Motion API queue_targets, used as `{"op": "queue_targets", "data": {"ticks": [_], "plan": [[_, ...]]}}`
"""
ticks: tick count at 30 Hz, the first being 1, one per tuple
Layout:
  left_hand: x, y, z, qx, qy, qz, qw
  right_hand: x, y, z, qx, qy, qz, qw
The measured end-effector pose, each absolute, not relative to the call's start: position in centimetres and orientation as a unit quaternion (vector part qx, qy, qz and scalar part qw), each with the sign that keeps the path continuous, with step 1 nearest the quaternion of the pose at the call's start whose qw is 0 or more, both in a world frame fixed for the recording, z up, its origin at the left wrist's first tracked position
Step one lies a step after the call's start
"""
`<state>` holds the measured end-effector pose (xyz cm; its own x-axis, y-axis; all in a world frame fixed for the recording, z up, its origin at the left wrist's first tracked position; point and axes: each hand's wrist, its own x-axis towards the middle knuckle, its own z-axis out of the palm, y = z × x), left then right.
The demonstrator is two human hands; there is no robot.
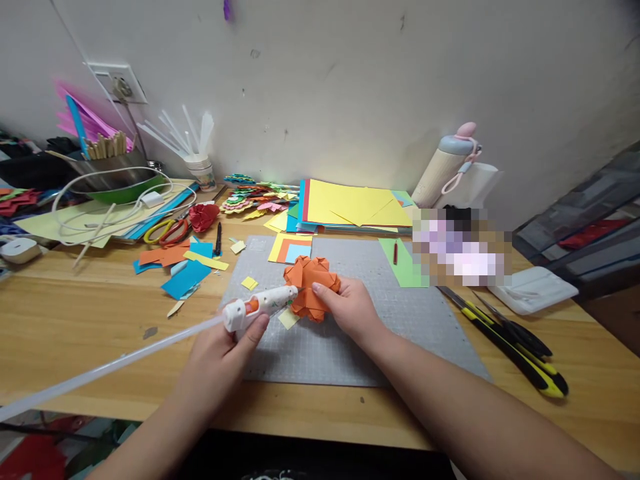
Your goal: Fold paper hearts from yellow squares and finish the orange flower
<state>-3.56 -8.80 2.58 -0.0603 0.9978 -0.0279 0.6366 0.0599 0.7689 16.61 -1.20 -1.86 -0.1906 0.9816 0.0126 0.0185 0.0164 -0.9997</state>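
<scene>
My left hand [220, 347] is closed around a white glue gun [260, 305] with an orange trigger. A long clear glue stick [115, 363] trails from its back toward the lower left. The gun's nozzle points right and touches an orange folded paper flower [311, 283]. My right hand [350, 308] grips that flower from the right, thumb on top, just above the grey cutting mat [360, 333].
A stack of coloured paper [350, 208] lies behind the mat, with paper scraps [187, 267] to the left. Yellow-black utility knives [520, 347] lie at the right. A red paper rose [203, 215], a metal bowl [117, 177], white cables and a bottle [443, 167] stand further back.
</scene>
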Motion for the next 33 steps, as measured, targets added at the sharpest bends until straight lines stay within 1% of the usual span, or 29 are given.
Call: {"op": "queue_targets", "data": {"ticks": [8, 13, 21, 28, 33], "plan": [[-3.16, -8.45, 2.83, 0.637, 0.648, 0.307, 0.284, 16.58, -1.34, -1.54, -0.449, -0.566, 0.531, 0.443], [-3.14, -8.35, 2.97, 0.656, 0.654, 0.278, 0.256, 16.52, -1.33, -1.44, -0.453, -0.567, 0.528, 0.442], [-3.2, -8.27, 2.83, 0.672, 0.65, 0.278, 0.22, 16.58, -1.25, -1.63, -0.457, -0.575, 0.52, 0.436], [-3.25, -8.31, 2.38, 0.673, 0.651, 0.269, 0.228, 16.57, -1.25, -1.56, -0.458, -0.577, 0.517, 0.436], [-3.26, -8.38, 2.4, 0.68, 0.638, 0.288, 0.218, 16.58, -1.2, -1.69, -0.461, -0.578, 0.516, 0.434]]}}
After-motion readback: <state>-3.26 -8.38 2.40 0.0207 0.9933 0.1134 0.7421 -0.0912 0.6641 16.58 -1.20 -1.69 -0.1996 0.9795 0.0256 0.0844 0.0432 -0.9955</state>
